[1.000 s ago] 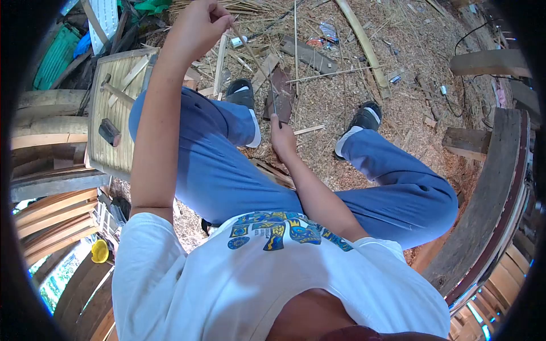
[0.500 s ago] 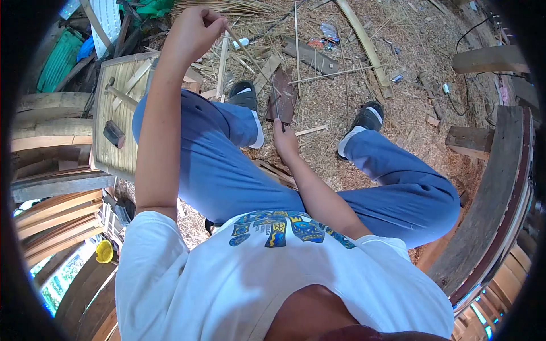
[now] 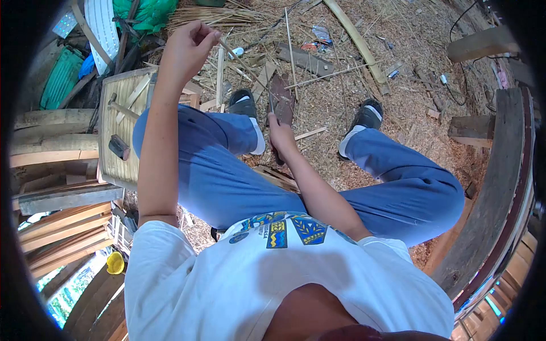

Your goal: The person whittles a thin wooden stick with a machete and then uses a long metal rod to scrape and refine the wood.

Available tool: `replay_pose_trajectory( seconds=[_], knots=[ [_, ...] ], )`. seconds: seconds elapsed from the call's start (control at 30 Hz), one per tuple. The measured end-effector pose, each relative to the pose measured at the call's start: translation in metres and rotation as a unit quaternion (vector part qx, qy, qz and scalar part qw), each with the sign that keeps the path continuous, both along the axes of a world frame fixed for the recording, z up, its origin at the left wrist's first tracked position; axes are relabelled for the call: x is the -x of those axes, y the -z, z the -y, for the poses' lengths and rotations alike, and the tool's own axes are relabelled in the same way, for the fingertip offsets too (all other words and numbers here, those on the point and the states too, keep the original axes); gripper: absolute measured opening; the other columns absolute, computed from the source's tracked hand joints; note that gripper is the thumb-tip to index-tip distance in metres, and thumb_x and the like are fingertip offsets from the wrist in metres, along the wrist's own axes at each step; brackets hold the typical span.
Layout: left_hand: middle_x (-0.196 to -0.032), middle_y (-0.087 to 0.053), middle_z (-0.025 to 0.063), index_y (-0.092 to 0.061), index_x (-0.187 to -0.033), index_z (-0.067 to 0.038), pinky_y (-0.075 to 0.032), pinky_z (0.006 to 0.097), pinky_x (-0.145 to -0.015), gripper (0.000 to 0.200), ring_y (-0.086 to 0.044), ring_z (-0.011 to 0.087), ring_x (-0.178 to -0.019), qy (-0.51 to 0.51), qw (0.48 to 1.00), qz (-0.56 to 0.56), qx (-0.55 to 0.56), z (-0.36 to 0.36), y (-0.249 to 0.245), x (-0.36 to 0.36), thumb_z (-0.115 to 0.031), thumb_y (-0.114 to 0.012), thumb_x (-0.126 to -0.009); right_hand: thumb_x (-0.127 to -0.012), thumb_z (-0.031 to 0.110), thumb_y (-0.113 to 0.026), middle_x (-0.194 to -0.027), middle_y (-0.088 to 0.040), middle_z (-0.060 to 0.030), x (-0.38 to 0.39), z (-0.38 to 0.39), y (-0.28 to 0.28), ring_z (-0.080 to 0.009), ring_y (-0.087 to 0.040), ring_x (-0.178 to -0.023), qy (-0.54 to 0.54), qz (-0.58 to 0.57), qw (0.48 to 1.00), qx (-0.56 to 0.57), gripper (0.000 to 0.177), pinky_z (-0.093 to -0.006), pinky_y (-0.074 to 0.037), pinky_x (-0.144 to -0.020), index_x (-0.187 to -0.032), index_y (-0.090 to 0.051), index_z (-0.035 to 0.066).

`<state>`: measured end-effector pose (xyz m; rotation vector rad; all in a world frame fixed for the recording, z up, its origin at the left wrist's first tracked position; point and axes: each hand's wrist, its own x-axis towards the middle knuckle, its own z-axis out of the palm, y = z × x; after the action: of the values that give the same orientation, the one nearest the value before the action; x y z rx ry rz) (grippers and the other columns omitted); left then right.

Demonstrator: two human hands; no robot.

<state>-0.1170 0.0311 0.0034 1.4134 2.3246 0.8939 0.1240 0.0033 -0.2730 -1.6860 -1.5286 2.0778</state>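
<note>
Hemmed in on both sides, a seated person in blue trousers and a white printed T-shirt worked over a shaving-strewn dirt floor (image 3: 415, 108). A slatted bamboo tabletop (image 3: 122, 102) stood against the left knee. Weathered grey and pale planks (image 3: 51, 150) were stacked beyond it, and a heavy curved wooden beam (image 3: 500, 187) closed off the right edge. The freest ground lay between and beyond the two black-and-white sandals (image 3: 367, 116), though offcuts, a long split bamboo pole (image 3: 357, 41) and a flat brown board (image 3: 282, 94) littered it.

The left hand (image 3: 187, 48) was raised well above the knee with its fingers pinched shut on the upper end of a thin pale bamboo strip (image 3: 243, 65). The strip ran down at a slant between the legs to the right hand (image 3: 280, 135), which sat low over the floor just in front of the left shin. That hand was curled closed around a slim dark blade (image 3: 272, 106) that stood nearly upright and met the strip at its lower end. Whether the edge had bitten into the strip could not be told.

A short dark cylinder (image 3: 118, 146) lay on the slats near their lower edge, well apart from both hands.
</note>
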Motion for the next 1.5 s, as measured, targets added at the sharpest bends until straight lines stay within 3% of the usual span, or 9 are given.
replay_pose_trajectory(
  seconds=[0.13, 0.4, 0.5, 0.63, 0.7, 0.8, 1.2, 1.4, 1.5],
  knots=[
    [-0.085, -0.069, 0.0034, -0.064, -0.096, 0.002, -0.049, 0.0257, -0.076, 0.024, -0.062, 0.0083, -0.082, 0.023, 0.999, 0.029, 0.004, 0.008, -0.001, -0.003, -0.021, -0.067, -0.103, -0.102, 0.061, -0.049, -0.055, -0.050, -0.0039, 0.010, -0.012, -0.070, -0.0172, -0.049, -0.040, 0.035, -0.083, 0.993, 0.077, 0.062, -0.0354, -0.040, -0.041, -0.077, -0.057, 0.005],
    [-0.087, -0.068, 0.0018, -0.065, -0.098, 0.001, -0.049, 0.0241, -0.078, 0.016, -0.062, 0.0070, -0.084, 0.006, 0.995, 0.065, -0.070, 0.021, 0.005, -0.036, -0.014, -0.068, -0.101, -0.105, 0.058, -0.048, -0.056, -0.048, -0.0014, 0.007, -0.024, -0.178, -0.0135, -0.046, -0.042, -0.003, -0.186, 0.981, 0.056, 0.060, -0.0313, -0.040, -0.042, -0.076, -0.054, 0.006],
    [-0.086, -0.070, 0.0038, -0.063, -0.096, 0.001, -0.051, 0.0251, -0.077, 0.013, -0.065, 0.0080, -0.084, 0.021, 0.995, 0.054, -0.080, 0.028, 0.004, -0.053, -0.011, -0.069, -0.100, -0.103, 0.056, -0.050, -0.073, -0.068, -0.0226, 0.003, -0.022, -0.191, -0.0392, -0.069, -0.070, -0.033, -0.193, 0.980, -0.048, 0.065, -0.0459, -0.055, -0.068, -0.088, -0.069, -0.005],
    [-0.088, -0.071, 0.0060, -0.062, -0.094, 0.002, -0.051, 0.0250, -0.079, 0.016, -0.065, 0.0088, -0.084, 0.041, 0.995, 0.053, -0.079, 0.038, 0.001, -0.067, -0.011, -0.070, -0.100, -0.103, 0.056, -0.049, -0.084, -0.070, -0.0302, -0.004, -0.016, -0.208, -0.0499, -0.068, -0.086, -0.024, -0.214, 0.972, -0.091, 0.067, -0.0493, -0.053, -0.079, -0.100, -0.072, -0.006],
    [-0.088, -0.070, 0.0057, -0.062, -0.093, 0.001, -0.051, 0.0248, -0.079, 0.017, -0.065, 0.0091, -0.084, 0.030, 0.996, 0.062, -0.061, 0.044, 0.000, -0.069, -0.012, -0.069, -0.100, -0.103, 0.057, -0.048, -0.085, -0.070, -0.0315, -0.006, -0.018, -0.204, -0.0508, -0.068, -0.086, -0.032, -0.199, 0.974, -0.106, 0.068, -0.0501, -0.053, -0.078, -0.102, -0.073, -0.006],
    [-0.086, -0.069, 0.0042, -0.062, -0.092, 0.001, -0.050, 0.0241, -0.078, 0.017, -0.064, 0.0087, -0.084, 0.020, 0.997, 0.060, -0.049, 0.051, -0.004, -0.075, -0.012, -0.069, -0.101, -0.106, 0.054, -0.049, -0.062, -0.060, -0.0140, -0.005, -0.011, -0.197, -0.0234, -0.057, -0.059, -0.007, -0.210, 0.964, -0.164, 0.065, -0.0413, -0.046, -0.060, -0.081, -0.065, -0.004],
    [-0.083, -0.064, -0.0011, -0.063, -0.090, -0.003, -0.041, 0.0196, -0.071, 0.015, -0.054, 0.0032, -0.079, 0.006, 0.998, 0.053, -0.015, 0.075, -0.013, -0.097, -0.010, -0.071, -0.101, -0.104, 0.052, -0.052, -0.061, -0.058, -0.0198, -0.010, -0.001, -0.202, -0.0333, -0.057, -0.057, -0.049, -0.225, 0.962, -0.144, 0.060, -0.0449, -0.045, -0.059, -0.085, -0.070, -0.002],
    [-0.084, -0.067, 0.0000, -0.065, -0.090, -0.001, -0.044, 0.0204, -0.072, 0.015, -0.057, 0.0049, -0.081, -0.003, 0.999, 0.031, 0.014, 0.078, -0.022, -0.107, -0.010, -0.072, -0.100, -0.103, 0.051, -0.054, -0.062, -0.060, -0.0209, -0.014, 0.000, -0.209, -0.0360, -0.061, -0.059, -0.039, -0.221, 0.964, -0.140, 0.057, -0.0464, -0.047, -0.060, -0.085, -0.071, -0.001],
    [-0.086, -0.068, 0.0043, -0.066, -0.091, 0.002, -0.046, 0.0232, -0.077, 0.013, -0.060, 0.0088, -0.083, -0.029, 0.997, 0.070, 0.028, 0.082, -0.024, -0.112, -0.007, -0.072, -0.098, -0.101, 0.054, -0.056, -0.066, -0.064, -0.0273, -0.013, 0.001, -0.200, -0.0462, -0.066, -0.066, -0.048, -0.192, 0.968, -0.155, 0.065, -0.0510, -0.051, -0.061, -0.078, -0.070, -0.005]
  ],
)
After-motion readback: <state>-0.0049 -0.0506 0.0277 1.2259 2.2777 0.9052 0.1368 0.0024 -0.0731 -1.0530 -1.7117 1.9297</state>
